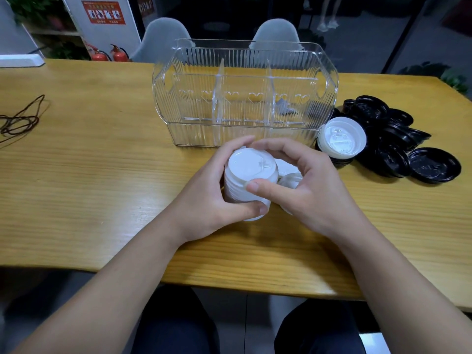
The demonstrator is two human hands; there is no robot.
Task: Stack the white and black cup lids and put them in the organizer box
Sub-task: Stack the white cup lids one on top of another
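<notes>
A stack of white cup lids (249, 175) stands on the wooden table in front of the clear organizer box (245, 95). My left hand (204, 198) grips the stack from the left, thumb under its lower side. My right hand (306, 185) curls over the stack from the right, its thumb on the front rim and its fingers over the far edge. More white lids (290, 178) lie partly hidden under my right hand. Another white lid stack (341, 140) sits to the right, beside a loose pile of black lids (398, 141).
The organizer box has two dividers and nothing white or black inside its compartments. A brown cord (20, 118) lies at the table's left. Two grey chairs (163, 37) stand behind the table. The table's (102, 175) front edge runs just below my wrists.
</notes>
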